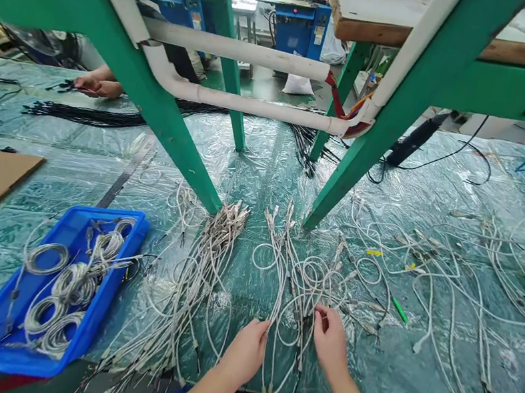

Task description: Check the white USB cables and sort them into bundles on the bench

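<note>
My left hand [244,352] is closed in a pinch at the left side of a loose group of whitish cables [280,288], its fingertips on one cable. To the right, my right hand [331,341] also pinches at a cable in this tangle, thumb and forefinger together; the exact spot is partly hidden. Cable connectors [289,211] point away from me at the far end of the group. A thick bundle of similar cables [198,273] lies left of my hands, its dark stripped ends hanging over the near table edge.
Coiled cables fill a blue tray [116,293] at left. Green frame legs [349,164] stand on the film-covered table. More cables [456,305] and a green pen-like stick [400,309] lie right. Across the table, another person's hands [97,83] handle black cables [88,115].
</note>
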Tool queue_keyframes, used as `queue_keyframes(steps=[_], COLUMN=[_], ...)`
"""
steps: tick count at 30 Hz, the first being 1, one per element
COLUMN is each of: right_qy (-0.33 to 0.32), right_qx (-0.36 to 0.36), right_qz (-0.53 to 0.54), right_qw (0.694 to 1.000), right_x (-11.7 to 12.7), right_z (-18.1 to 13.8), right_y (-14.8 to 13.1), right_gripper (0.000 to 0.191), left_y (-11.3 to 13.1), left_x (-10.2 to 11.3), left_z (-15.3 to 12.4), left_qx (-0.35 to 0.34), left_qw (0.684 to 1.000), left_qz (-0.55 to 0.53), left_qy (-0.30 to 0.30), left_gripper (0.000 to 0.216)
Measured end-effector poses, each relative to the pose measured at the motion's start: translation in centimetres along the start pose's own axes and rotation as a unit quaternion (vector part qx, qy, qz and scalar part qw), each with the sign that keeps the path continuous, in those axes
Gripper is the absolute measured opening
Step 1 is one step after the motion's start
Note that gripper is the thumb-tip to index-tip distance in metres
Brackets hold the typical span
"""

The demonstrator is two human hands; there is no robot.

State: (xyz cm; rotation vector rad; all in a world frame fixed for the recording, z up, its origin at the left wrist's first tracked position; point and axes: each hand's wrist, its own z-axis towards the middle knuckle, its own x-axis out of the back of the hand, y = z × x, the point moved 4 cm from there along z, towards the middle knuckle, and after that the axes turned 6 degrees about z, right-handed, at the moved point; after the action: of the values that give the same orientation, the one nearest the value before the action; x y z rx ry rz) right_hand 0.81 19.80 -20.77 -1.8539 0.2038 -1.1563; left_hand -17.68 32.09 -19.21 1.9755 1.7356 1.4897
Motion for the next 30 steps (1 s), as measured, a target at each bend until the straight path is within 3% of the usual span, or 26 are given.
queue_keyframes(steps=[3, 5, 8, 11, 14, 20, 25, 30], right_qy=[-0.018, -0.045, -0.099, -0.125, -0.117, -0.091, -0.09, -0.098], right_qx=[0.005, 0.024, 0.057, 0.065, 0.053, 0.031, 0.046, 0.036], right_qz=[-0.022, -0.041, -0.073, -0.109, -0.136, -0.172, -0.199, -0.221], right_qw=[1.0, 0.998, 0.991, 0.984, 0.982, 0.98, 0.975, 0.97], right_x=[0.4, -0.2, -1.2, -0.8, 1.0, 2.8, 1.7, 3.9], right_z=[1.2, 2.9, 5.1, 6.2, 6.3, 5.7, 4.6, 3.5], right_y=[-0.5, -1.3, -2.0, -1.4, 0.0, 1.1, 0.3, 2.5], right_gripper=[0.036, 0.04, 0.046, 0.032, 0.025, 0.025, 0.025, 0.013], left_y=[1.9, 4.2, 7.8, 8.9, 7.9, 6.7, 7.0, 6.6], left_x=[1.0, 2.0, 2.5, 2.4, 3.2, 4.7, 4.2, 3.0], left_z=[0.9, 3.1, 7.6, 11.5, 12.8, 11.9, 12.2, 12.1], left_qx=[-0.02, -0.09, -0.248, -0.311, -0.323, -0.329, -0.311, -0.277], left_qw=[0.997, 0.988, 0.942, 0.904, 0.894, 0.879, 0.879, 0.889], left_qz=[0.068, 0.119, 0.223, 0.292, 0.311, 0.345, 0.357, 0.356], left_qy=[0.009, 0.04, 0.049, 0.006, -0.005, 0.019, 0.051, 0.078], left_gripper=[0.041, 0.046, 0.052, 0.053, 0.049, 0.033, 0.034, 0.017])
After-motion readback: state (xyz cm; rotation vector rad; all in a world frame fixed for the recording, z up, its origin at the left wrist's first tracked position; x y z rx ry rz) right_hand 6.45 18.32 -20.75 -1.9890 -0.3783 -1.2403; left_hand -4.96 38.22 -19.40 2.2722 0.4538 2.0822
